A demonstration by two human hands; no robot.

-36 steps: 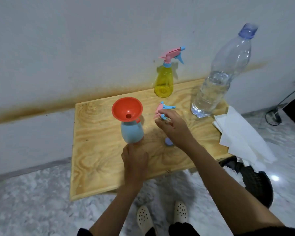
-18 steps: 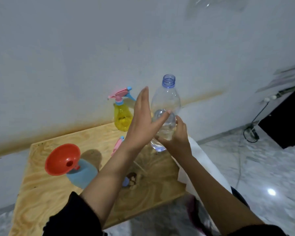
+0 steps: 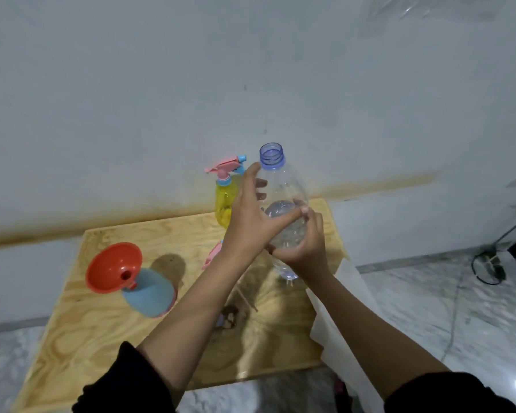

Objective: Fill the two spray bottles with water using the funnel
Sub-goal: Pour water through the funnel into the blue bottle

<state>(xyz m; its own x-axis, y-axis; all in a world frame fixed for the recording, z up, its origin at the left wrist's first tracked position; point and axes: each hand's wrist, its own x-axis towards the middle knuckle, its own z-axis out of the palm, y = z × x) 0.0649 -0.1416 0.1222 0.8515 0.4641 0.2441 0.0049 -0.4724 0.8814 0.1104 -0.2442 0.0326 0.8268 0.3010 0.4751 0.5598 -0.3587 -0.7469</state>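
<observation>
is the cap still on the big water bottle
No, the water bottle, gripped by the left hand and right hand, shows an open threaded neck.

Bare forearms, black sleeves (image 3: pixel 125 383) pushed up

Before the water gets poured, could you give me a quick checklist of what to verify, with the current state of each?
1. Funnel seated in the blue bottle: ok.
2. Water bottle uncapped: ok.
3. Both hands on it, left hand and right hand: ok.
4. Water bottle mouth over funnel: not ok, it is well to the right.
5. Blue bottle upright: cannot tell, wide-angle view makes it look tilted.
6. Yellow bottle opened: not ok, sprayer still on.
</observation>
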